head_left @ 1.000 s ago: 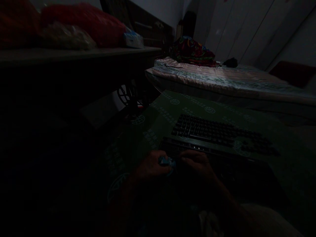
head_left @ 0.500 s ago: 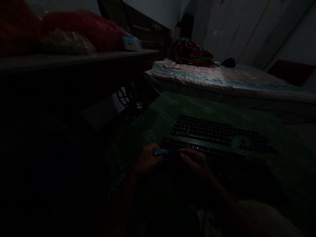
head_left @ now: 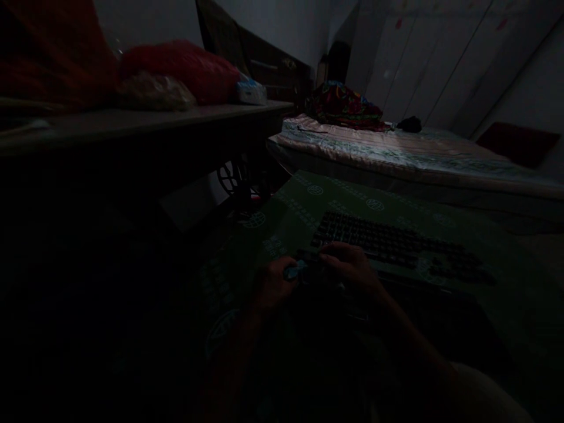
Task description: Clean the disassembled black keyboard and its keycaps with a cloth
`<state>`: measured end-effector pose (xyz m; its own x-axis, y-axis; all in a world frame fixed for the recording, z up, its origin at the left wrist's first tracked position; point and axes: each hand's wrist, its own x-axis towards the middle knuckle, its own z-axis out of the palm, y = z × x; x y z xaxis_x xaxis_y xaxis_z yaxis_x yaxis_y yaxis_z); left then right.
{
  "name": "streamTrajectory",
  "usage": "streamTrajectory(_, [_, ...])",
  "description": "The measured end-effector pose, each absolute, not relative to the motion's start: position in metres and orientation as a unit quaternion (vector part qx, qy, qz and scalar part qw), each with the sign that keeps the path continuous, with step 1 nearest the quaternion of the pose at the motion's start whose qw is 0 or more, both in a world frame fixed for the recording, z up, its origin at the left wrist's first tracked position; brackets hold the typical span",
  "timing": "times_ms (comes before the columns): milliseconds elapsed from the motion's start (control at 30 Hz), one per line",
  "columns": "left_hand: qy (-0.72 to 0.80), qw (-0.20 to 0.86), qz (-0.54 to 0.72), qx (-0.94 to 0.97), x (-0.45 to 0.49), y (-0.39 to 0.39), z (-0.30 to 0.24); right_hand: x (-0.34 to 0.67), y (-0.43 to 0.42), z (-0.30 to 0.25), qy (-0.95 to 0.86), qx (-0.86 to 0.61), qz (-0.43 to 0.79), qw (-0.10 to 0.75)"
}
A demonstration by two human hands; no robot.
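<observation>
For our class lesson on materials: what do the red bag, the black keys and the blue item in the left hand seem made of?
Red bag: probably thin plastic film, faintly glossy; it bulges softly.
Black keys: likely rigid plastic, fairly matt, in regular, separate blocks.
Blue item in the left hand: perhaps plastic, by its colour only; dimness hides the finish.

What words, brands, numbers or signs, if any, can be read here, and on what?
No word or number reads clearly.
Green tabletop: globe logos; their letters and the pale character rows, too blurred.
Black keys: any legends too small.
Pale packet: any print too blurred.
Blue item, left hand: too dark.
</observation>
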<state>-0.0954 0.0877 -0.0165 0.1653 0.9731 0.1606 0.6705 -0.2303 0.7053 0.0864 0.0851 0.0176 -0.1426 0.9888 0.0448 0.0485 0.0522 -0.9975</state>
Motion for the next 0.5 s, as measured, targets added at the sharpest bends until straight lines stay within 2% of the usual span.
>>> streamTrajectory(233, [0.546,0.211,0.309,0.749,-0.096,0.089,-0.023,0.076,0.082,-0.015,-0.597,-0.480,0.414,0.491])
streamTrajectory(500, [0.523,0.231,0.299,0.764,-0.099,0.087,-0.019,0.074,0.084,-0.030,-0.708,-0.452,0.328,0.432])
